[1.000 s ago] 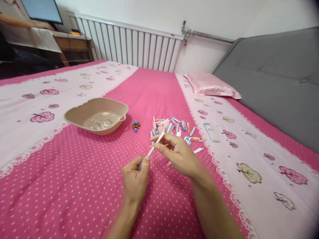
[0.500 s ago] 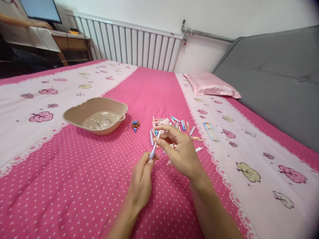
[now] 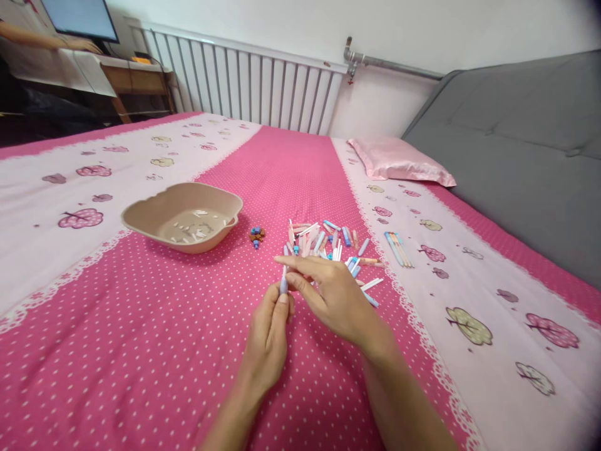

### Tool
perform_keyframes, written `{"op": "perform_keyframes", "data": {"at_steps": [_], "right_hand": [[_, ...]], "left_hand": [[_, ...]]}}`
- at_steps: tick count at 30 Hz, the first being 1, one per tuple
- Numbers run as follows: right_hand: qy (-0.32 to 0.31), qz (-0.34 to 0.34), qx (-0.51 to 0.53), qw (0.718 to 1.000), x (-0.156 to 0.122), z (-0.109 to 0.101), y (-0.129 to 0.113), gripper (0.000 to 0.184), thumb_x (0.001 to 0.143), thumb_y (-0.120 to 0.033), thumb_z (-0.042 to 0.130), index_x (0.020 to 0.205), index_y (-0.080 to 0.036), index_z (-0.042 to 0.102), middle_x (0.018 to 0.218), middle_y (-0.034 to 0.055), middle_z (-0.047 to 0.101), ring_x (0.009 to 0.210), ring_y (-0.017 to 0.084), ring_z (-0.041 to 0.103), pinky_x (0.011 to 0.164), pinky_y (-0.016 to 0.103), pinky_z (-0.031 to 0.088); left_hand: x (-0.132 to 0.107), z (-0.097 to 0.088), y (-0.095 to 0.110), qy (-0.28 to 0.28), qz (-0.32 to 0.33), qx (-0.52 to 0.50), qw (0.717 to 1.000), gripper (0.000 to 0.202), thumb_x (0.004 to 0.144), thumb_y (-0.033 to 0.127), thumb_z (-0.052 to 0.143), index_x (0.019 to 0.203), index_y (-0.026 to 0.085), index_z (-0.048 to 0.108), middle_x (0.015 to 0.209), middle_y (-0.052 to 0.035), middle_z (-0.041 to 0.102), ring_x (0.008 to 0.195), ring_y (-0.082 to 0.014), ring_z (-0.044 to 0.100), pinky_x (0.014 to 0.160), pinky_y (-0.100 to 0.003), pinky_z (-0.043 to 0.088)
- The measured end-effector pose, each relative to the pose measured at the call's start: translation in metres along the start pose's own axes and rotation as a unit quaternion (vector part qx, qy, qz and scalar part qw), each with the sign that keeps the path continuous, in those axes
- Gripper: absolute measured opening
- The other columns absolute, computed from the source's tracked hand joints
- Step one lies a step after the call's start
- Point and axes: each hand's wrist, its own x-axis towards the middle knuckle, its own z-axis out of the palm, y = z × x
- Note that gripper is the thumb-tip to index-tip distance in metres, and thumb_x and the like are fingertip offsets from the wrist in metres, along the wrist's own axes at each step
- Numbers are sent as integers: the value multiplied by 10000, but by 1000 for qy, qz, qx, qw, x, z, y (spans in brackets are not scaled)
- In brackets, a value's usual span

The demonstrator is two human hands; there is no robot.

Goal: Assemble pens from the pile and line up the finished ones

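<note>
My left hand (image 3: 270, 326) is closed around a small lavender pen barrel (image 3: 283, 286), held upright above the bedspread. A thin white stick (image 3: 284, 270) stands out of the barrel's upper end; only a short length shows. My right hand (image 3: 335, 294) is at that stick, its index finger stretched over the top and its thumb at the side. Its other fingers are partly hidden. Just beyond the hands lies a loose pile of pen parts (image 3: 319, 241), with pink, blue and lavender barrels and white sticks. Part of the pile is behind my right hand.
A beige basin (image 3: 183, 219) holding small white pieces stands at left. Beside it sits a small heap of blue and brown caps (image 3: 256, 236). Several pens (image 3: 398, 249) lie in a row at right. Farther back are a pink pillow (image 3: 399, 160) and a person's arm (image 3: 42, 41) at a desk.
The white stick has gone down into the lavender barrel, so much less of it shows. My right hand has moved lower and closer to my left, its index finger now over the stick's top.
</note>
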Motion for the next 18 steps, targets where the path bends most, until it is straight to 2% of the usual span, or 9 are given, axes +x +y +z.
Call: {"op": "perform_keyframes", "data": {"at_steps": [5, 12, 15, 18], "right_hand": [[-41, 10, -40, 998, -1, -1, -1, 386, 917, -297, 453, 1286, -221, 531, 989, 64, 675, 906, 192, 612, 829, 340, 448], [-62, -1, -28, 998, -2, 2, 0, 481, 889, -280, 503, 1363, -246, 430, 1063, 62, 655, 963, 199, 601, 867, 355, 446], [-37, 5, -14, 999, -2, -2, 4, 514, 883, -313, 509, 1381, -248, 402, 1086, 69, 647, 965, 206, 602, 863, 364, 452], [31, 62, -3, 998, 1, -11, 16, 471, 881, -320, 494, 1338, -211, 462, 1052, 74, 666, 927, 203, 623, 823, 350, 473]], "left_hand": [[1, 1, -3, 9, -2, -13, 1000, 223, 912, 352, 384, 865, 187, 526, 698, 19, 456, 650, -127, 437, 625, -245, 371], [1, -2, -6, 11, -14, 10, 1000, 318, 910, 394, 395, 1105, 195, 548, 747, 2, 512, 667, -136, 451, 646, -252, 383], [1, -2, -6, 5, -17, 17, 1000, 320, 909, 396, 396, 1105, 186, 536, 818, -16, 551, 720, -143, 492, 685, -265, 404], [2, -3, -6, -6, -37, 28, 999, 330, 911, 397, 388, 1124, 176, 509, 811, -17, 557, 744, -151, 518, 716, -285, 412]]}}
